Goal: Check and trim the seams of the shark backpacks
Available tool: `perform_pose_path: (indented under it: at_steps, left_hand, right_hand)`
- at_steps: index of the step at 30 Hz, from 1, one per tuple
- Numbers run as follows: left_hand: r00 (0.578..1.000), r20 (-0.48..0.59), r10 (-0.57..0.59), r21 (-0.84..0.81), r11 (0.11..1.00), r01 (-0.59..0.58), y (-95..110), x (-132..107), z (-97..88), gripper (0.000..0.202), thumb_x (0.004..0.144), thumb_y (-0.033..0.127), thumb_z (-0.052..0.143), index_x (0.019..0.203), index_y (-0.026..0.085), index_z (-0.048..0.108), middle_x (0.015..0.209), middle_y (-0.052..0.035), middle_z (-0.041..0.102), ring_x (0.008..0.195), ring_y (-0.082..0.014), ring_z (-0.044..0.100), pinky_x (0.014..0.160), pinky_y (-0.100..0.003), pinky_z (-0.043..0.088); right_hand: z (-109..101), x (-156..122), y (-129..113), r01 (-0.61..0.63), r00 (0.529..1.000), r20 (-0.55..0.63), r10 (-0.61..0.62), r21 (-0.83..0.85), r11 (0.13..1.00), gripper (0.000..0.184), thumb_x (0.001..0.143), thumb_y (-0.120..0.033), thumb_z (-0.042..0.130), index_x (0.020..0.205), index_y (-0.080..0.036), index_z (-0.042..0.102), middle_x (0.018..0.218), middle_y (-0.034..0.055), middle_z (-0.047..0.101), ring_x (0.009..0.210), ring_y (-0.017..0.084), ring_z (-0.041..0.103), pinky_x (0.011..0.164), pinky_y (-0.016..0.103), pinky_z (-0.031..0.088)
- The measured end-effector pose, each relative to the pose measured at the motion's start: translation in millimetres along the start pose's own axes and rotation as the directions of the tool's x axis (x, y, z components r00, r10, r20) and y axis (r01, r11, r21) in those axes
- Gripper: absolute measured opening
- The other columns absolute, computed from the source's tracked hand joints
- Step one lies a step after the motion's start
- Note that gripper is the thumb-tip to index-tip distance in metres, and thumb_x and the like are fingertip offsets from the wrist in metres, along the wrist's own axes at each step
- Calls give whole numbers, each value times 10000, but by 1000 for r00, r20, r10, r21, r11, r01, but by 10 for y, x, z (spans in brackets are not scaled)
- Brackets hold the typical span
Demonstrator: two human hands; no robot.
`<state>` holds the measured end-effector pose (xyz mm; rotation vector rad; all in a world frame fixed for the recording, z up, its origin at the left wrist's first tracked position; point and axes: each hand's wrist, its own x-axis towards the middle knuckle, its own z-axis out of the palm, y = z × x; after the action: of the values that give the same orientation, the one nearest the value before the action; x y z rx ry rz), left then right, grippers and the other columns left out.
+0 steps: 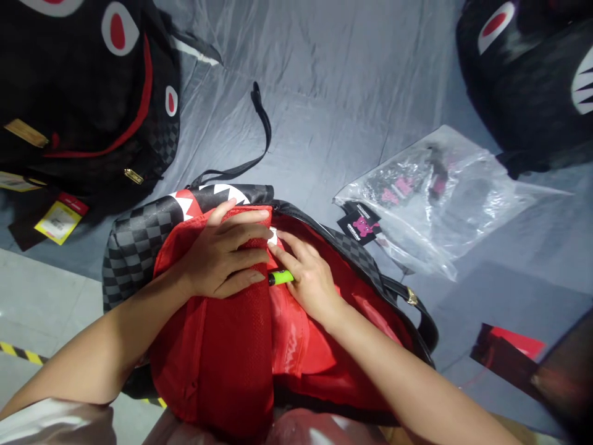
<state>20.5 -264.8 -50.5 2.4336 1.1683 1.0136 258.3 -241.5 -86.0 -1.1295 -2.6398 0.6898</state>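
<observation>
Backpack (236, 346) under left hand (225, 256), fingers spread; green marker (280, 277) apparently within curled right hand (312, 278)

Past the open backpack (236, 358), I have room over grey sheeting (333, 111) between loose strap (268, 131) and plastic bag (456, 198); black bags (83, 86) block either side.

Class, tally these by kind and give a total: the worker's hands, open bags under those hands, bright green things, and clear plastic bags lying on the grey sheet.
Hands: 2 (left hand, right hand)
Open bag: 1
Bright green thing: 1
Clear plastic bag: 1
Total: 5
</observation>
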Motion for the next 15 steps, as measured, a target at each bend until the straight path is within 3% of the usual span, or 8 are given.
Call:
perform_pose_path:
  at_steps: [3, 5, 9, 11, 13, 15]
  left_hand:
    - [1000, 25, -3, -4, 1000, 3, -13, -44, 16, 244, 958, 358, 503, 1047, 240, 697, 1240, -76, 668, 1340, -291, 509, 1218, -616, 133]
    - [1000, 21, -24, -14, 1000, 24, 15, -90, 21, 271, 958, 323, 490, 1149, 242, 664, 1277, -86, 660, 1349, -288, 505, 1203, -619, 198]
    - [963, -174, -205, 31, 976, 213, 80, -48, -55, 364, 975, 247, 444, 1318, 207, 559, 1371, -127, 605, 1312, -229, 552, 1096, -442, 469]
    - [948, -199, -247, 108, 956, 272, 152, 30, -214, 329, 968, 289, 482, 1265, 231, 611, 1387, -107, 598, 1282, -233, 582, 1071, -406, 501]
    - [912, -220, -345, 200, 899, 389, 279, 35, -481, 320, 945, 411, 521, 1179, 253, 673, 1401, -85, 595, 1269, -274, 595, 1087, -455, 490]
    - [819, -232, -525, 222, 791, 571, 430, -86, -805, 401, 915, 548, 517, 1147, 273, 694, 1369, -60, 628, 1249, -309, 610, 1102, -519, 467]
  right_hand:
    - [21, 31, 26, 19, 1000, -13, -19, -31, 999, 506, 910, -65, 477, 1376, -232, 579, 1487, 110, 507, 1288, 291, 530, 1001, 463, 533]
    - [1, 58, -3, 47, 999, -19, -49, -78, 996, 477, 891, -57, 494, 1331, -194, 619, 1454, 130, 543, 1271, 291, 553, 992, 444, 544]
    - [-295, 104, -177, 118, 993, 48, -110, -230, 966, 481, 782, -12, 532, 1202, -180, 693, 1331, 123, 652, 1182, 277, 635, 934, 369, 578]
    - [-592, 16, -290, 103, 993, 86, -80, -302, 948, 450, 713, -29, 556, 1108, -176, 713, 1162, 127, 727, 987, 291, 707, 796, 368, 612]
    - [-924, -212, -372, 87, 996, 37, -80, -240, 967, 452, 668, -44, 548, 1060, -199, 711, 1023, 97, 759, 860, 273, 724, 746, 355, 607]
    - [-1216, -540, -336, 77, 987, -134, -89, -89, 993, 561, 653, -35, 496, 1142, -231, 688, 1074, 66, 759, 950, 243, 726, 850, 341, 588]
